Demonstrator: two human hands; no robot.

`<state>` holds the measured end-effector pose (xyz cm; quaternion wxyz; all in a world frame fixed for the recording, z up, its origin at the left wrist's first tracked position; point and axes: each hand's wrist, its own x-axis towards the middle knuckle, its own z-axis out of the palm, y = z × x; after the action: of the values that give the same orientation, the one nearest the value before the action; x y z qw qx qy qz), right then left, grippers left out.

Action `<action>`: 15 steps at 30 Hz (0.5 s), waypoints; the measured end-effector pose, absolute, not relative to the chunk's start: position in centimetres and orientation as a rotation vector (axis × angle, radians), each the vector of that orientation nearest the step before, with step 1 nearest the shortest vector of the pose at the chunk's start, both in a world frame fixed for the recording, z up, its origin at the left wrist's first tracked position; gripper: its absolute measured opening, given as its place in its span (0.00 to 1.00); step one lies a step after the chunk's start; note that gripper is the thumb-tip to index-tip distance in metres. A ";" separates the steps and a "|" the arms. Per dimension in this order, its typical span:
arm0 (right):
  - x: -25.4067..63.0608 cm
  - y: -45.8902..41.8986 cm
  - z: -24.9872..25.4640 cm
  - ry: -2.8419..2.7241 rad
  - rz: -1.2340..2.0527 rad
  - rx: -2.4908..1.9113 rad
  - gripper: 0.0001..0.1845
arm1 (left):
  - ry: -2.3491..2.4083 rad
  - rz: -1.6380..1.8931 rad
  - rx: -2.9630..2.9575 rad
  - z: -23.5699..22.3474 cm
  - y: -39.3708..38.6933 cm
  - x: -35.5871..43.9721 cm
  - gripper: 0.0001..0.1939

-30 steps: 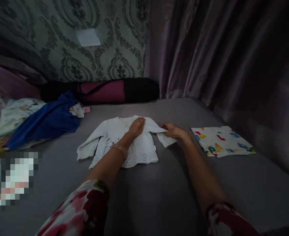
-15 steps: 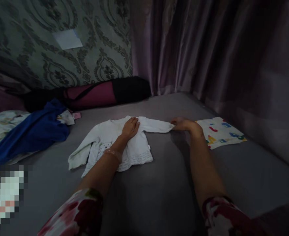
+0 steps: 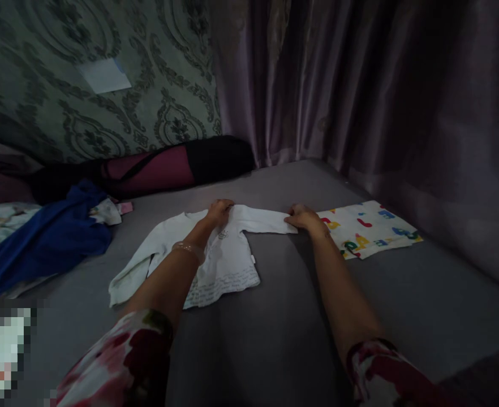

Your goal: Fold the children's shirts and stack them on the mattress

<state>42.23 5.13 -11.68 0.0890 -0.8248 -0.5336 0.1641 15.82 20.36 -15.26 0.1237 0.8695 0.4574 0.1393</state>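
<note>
A small white long-sleeved shirt (image 3: 232, 257) lies front up on the grey bed sheet (image 3: 249, 350), with lines of small print along its hem. My left hand (image 3: 219, 212) is at the shirt's shoulder beside the neckline, fingers curled onto the cloth. My left forearm covers part of the shirt's front and its other sleeve. Out to the right, my right hand (image 3: 304, 217) pinches the cuff of the sleeve, which lies straight. Just past that hand is a folded white cloth (image 3: 370, 226) with a colourful print, partly behind my wrist.
A heap of clothes with a blue garment (image 3: 58, 232) on top lies at the left. Along the patterned wall rests a long black and maroon bag (image 3: 156, 168). Purple curtains (image 3: 283, 85) hang behind and to the right. A blurred-out patch (image 3: 1, 350) hides the lower left corner.
My right hand has drawn the bent sleeve out straight to the right. My left hand has gone from lying flat on the shirt to curled fingers at the shoulder. The view has swung right.
</note>
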 end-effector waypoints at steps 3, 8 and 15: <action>42.2 5.7 -12.0 -1.572 0.495 -2.390 0.12 | 1.410 0.349 2.547 -15.1 20.1 16.4 0.18; 42.4 6.9 -12.8 -1.441 0.423 -2.101 0.13 | 1.473 0.279 2.566 -14.5 20.2 16.9 0.14; 43.6 6.2 -13.9 -1.367 0.282 -2.038 0.16 | 1.639 0.291 2.549 -15.0 20.0 17.4 0.17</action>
<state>43.59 6.18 -13.90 0.3295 -0.7789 -0.5227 0.1076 17.45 20.02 -14.98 0.0488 0.8362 0.5378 0.0953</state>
